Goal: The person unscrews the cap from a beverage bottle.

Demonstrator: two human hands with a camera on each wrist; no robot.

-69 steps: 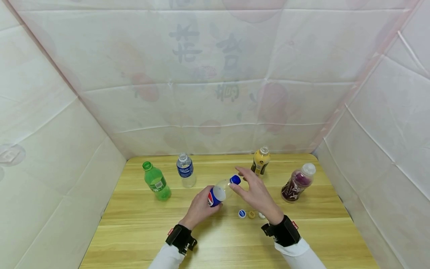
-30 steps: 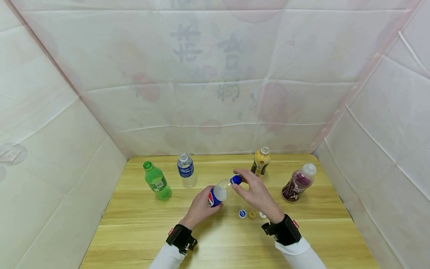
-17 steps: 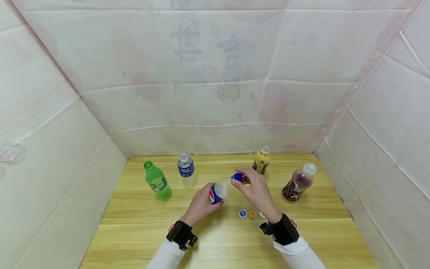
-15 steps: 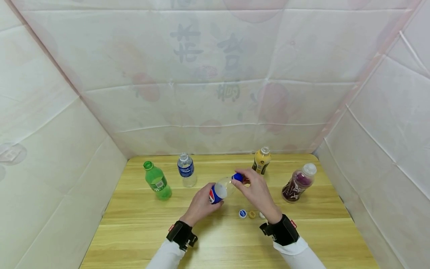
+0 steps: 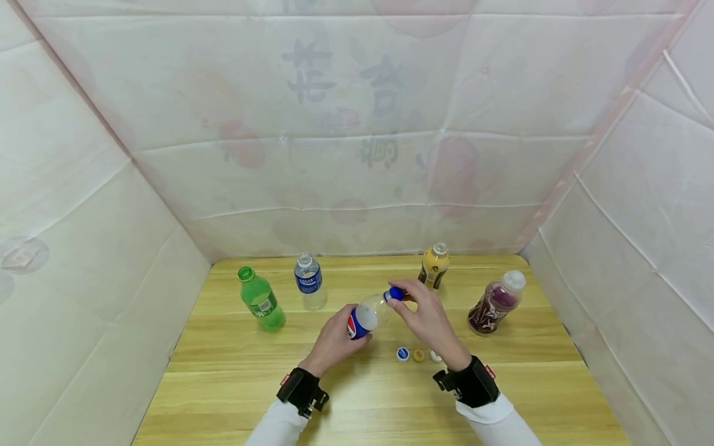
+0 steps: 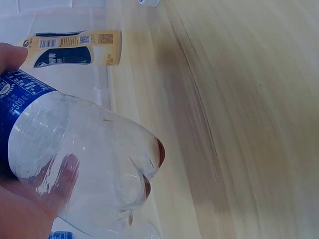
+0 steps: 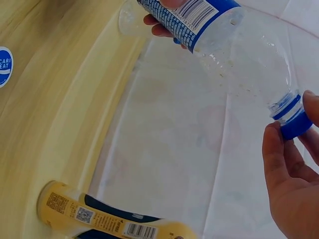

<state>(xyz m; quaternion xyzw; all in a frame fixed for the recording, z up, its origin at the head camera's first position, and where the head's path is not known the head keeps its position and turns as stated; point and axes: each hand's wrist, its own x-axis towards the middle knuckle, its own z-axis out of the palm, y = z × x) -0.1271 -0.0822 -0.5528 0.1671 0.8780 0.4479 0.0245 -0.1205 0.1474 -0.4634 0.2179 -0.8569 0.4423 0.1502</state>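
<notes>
Near the middle of the table in the head view, my left hand (image 5: 333, 341) grips a clear plastic Pepsi bottle (image 5: 367, 317) round its blue label. The bottle is tilted, with its neck toward the right and its base (image 6: 144, 184) lifted over the wood; a little brown liquid sits in the base. Fingers and thumb of my right hand (image 5: 428, 319) pinch the blue bottle cap (image 7: 297, 125) at the mouth. In the right wrist view, a blue ring (image 7: 286, 107) shows on the neck just below the cap.
Uncapped green (image 5: 262, 303), clear blue-labelled (image 5: 309, 285) and yellow (image 5: 434, 266) bottles stand toward the back. A dark purple bottle (image 5: 493, 310) with a white cap stands at right. Loose blue-and-white (image 5: 403, 354), gold (image 5: 419, 355) and white (image 5: 435, 357) caps lie before my right wrist.
My right fingers were spread around the blue cap; they have closed in and turned on it, and now pinch it. The bottle has barely shifted in my left hand.
</notes>
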